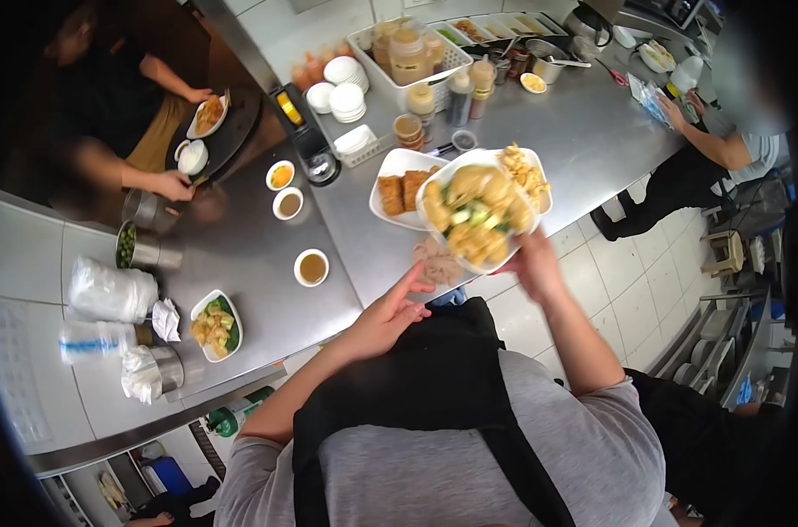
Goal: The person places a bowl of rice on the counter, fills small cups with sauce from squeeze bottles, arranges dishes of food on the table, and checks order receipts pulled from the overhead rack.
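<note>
My right hand (536, 265) grips the near right edge of a white bowl (503, 256) filled with pale golden battered pieces and chopped green vegetables. The bowl is held tilted above the steel counter. Partly behind it are a white dish (386, 207) of browned fried pieces and another dish of pale fried pieces (524, 171). My left hand (392, 307) is open, fingers stretched toward a crumpled pinkish-brown cloth (438, 263) at the counter's edge; whether the fingertips touch it I cannot tell.
Small sauce bowls (311, 267) and a dish of food with greens (216, 327) stand on the left. A white basket of bottles (409, 61) is at the back. One co-worker's hands (176, 184) hold items at upper left; another person (724, 149) works at right.
</note>
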Available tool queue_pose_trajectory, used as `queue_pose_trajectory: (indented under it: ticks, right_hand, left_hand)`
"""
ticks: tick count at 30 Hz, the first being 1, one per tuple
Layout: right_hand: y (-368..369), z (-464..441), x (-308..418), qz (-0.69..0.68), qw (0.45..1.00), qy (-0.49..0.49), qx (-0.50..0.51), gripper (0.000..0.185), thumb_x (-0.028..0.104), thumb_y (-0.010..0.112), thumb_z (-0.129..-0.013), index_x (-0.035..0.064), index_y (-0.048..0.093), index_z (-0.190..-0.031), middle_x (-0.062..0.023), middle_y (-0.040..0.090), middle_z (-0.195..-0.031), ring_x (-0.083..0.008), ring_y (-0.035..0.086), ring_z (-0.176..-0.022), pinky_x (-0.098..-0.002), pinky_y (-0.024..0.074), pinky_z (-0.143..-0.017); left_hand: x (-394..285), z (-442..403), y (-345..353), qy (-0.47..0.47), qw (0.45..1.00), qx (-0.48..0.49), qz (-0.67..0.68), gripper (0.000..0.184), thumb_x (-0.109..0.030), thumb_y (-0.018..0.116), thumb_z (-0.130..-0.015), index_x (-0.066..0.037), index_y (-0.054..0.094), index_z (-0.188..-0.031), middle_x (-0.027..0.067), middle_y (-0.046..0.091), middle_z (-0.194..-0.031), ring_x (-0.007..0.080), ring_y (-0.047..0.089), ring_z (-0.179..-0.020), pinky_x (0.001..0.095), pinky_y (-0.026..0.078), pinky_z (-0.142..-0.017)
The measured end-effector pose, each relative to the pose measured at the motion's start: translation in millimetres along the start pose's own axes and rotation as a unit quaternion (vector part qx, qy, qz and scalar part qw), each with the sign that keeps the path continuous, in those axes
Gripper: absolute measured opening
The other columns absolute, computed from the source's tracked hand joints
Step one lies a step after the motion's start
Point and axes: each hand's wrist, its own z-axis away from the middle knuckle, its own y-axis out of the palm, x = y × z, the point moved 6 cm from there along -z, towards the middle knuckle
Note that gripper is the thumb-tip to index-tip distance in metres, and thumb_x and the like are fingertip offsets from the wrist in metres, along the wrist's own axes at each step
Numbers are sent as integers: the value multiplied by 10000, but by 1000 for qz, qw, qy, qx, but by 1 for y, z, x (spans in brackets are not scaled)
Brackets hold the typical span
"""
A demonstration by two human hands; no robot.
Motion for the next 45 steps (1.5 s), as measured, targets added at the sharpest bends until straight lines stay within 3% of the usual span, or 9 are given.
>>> queue_pose_trajectory:
  ticks: [5, 12, 17, 21, 23, 26, 32, 37, 45]
  right_hand:
    - [108, 37, -94, -43, 995, 88, 28, 446, 89, 331, -950, 142, 212, -1377, -142, 501, -1214, -239, 653, -871, -299, 579, -605]
    - [146, 39, -172, -26, 993, 100, 52, 438, 149, 341, -983, 165, 148, -1377, -138, 424, -1272, -219, 625, -893, -329, 567, -725]
    - [103, 43, -160, 170, 970, 146, 94, 322, 231, 437, -982, 40, 436, -1241, -106, 609, -946, -162, 627, -804, -289, 534, -634]
    - [72, 40, -97, 444, 873, -172, -108, 178, 119, 616, -869, 7, 596, -1005, -107, 629, -859, -202, 605, -746, -324, 487, -623]
    - [91, 41, -71, 603, 701, -371, -92, 177, 54, 654, -793, 23, 609, -962, -126, 615, -891, -273, 592, -804, -356, 473, -717]
    - [64, 23, -60, 582, 735, -340, -79, 158, 41, 654, -770, 32, 620, -924, -137, 600, -943, -321, 563, -894, -369, 450, -803]
    - [15, 17, -14, 48, 986, -130, -89, 285, 225, 427, -963, -1, 550, -1085, -105, 569, -1190, -225, 509, -1141, -334, 350, -1019]
    - [7, -13, -12, -94, 995, -41, 19, 225, 230, 406, -980, 27, 501, -995, -54, 561, -783, -146, 558, -718, -293, 477, -702]
    - [100, -39, -31, 507, 849, -114, 97, 168, 58, 514, -908, 49, 577, -1064, -96, 637, -893, -180, 605, -770, -294, 490, -705]
  left_hand:
    - [69, 56, -27, -53, 968, -77, 233, 618, -142, 285, -1002, -194, -126, -1462, 114, 306, -1404, 240, 527, -1093, 354, 448, -935]
    - [131, 71, -59, -99, 936, -97, 324, 577, -188, 282, -1013, -261, -66, -1468, 99, 355, -1372, 210, 541, -1082, 344, 450, -933]
    - [132, 66, -69, -83, 924, -128, 350, 654, -70, 333, -948, -260, 3, -1480, 56, 403, -1341, 165, 529, -1086, 319, 432, -943]
    - [145, 63, -72, -48, 934, -131, 329, 644, -94, 348, -960, -241, 5, -1484, 29, 399, -1352, 154, 501, -1114, 294, 413, -948]
    - [145, 61, -68, -56, 931, -141, 333, 630, -104, 342, -967, -235, 7, -1485, 27, 402, -1346, 154, 501, -1114, 291, 413, -946]
    - [142, 56, -67, -56, 931, -150, 327, 590, -138, 315, -986, -220, 7, -1483, 48, 404, -1337, 166, 503, -1118, 305, 415, -955]
    - [132, 43, -80, -82, 941, -217, 247, 528, -137, 303, -984, -153, 103, -1473, 118, 445, -1290, 194, 565, -1044, 323, 483, -905]
    - [121, 36, -117, -122, 964, -226, 66, 447, -109, 331, -960, -52, 295, -1402, 127, 529, -1188, 176, 608, -945, 294, 540, -789]
    - [112, 18, -136, -55, 949, -220, -218, 337, -134, 361, -962, -42, 489, -1260, 107, 624, -941, 158, 614, -748, 297, 517, -653]
